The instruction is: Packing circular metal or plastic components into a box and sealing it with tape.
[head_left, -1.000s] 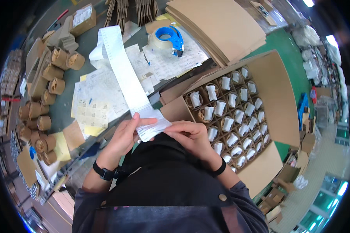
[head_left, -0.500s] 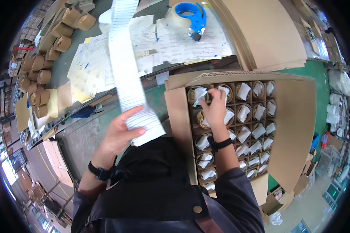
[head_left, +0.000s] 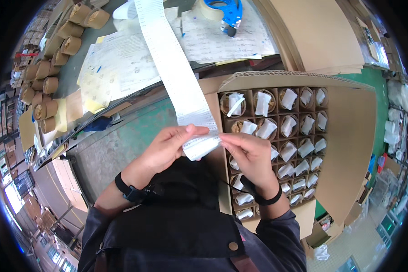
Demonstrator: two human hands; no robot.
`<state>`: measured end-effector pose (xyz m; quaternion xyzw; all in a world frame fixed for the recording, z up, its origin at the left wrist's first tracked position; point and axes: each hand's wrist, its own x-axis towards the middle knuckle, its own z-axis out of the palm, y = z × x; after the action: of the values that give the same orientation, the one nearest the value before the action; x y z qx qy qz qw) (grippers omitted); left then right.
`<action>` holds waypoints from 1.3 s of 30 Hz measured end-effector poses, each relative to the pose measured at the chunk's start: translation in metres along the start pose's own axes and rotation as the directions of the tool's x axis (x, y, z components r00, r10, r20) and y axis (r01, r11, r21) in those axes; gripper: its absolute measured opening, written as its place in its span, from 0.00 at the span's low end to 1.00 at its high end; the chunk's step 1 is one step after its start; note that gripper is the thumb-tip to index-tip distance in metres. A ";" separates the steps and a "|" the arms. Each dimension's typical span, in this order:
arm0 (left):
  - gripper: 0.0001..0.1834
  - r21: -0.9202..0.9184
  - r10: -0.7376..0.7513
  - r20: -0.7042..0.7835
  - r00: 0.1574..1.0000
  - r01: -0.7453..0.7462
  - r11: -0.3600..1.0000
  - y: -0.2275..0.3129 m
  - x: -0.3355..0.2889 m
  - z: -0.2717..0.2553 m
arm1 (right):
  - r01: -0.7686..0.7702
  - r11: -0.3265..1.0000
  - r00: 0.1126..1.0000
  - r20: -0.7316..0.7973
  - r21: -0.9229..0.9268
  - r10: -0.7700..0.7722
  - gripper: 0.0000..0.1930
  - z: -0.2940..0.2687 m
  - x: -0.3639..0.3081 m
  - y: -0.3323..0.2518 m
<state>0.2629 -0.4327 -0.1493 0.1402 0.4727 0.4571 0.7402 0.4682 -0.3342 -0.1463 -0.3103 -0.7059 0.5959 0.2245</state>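
Observation:
A long white strip of printed labels (head_left: 179,77) runs down from the table. Near its lower end my left hand (head_left: 165,147) grips it between thumb and fingers, and the end curls over the fingertips. With thumb and forefinger, my right hand (head_left: 249,154) pinches the strip's right edge, close to the left fingertips. Whether a single label has come loose there is too small to tell. Under and beside my right hand stands an open cardboard box (head_left: 349,149), split by dividers into cells. Round containers sit in the cells, and white slips (head_left: 264,103) lie on them.
On the table, a blue tape dispenser (head_left: 231,16) rests on printed sheets (head_left: 122,68). Several brown round containers (head_left: 45,109) stand at the far left. Flat cardboard sheets (head_left: 313,31) are stacked behind the box, whose flaps spread outward.
My right hand has left the box's far left cell, where a slip stays, and come to the strip. The left hand and the strip's lower end have moved right.

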 end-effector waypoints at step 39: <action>0.30 -0.053 -0.065 0.191 0.979 0.076 0.996 -0.003 0.033 0.076 | -0.176 0.980 0.982 -0.052 0.094 0.181 0.05 -0.090 -0.032 -0.024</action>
<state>0.3321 -0.3910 -0.1309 0.1437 0.3910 0.4292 0.8014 0.5490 -0.2959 -0.1038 -0.3798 -0.6408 0.6349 0.2050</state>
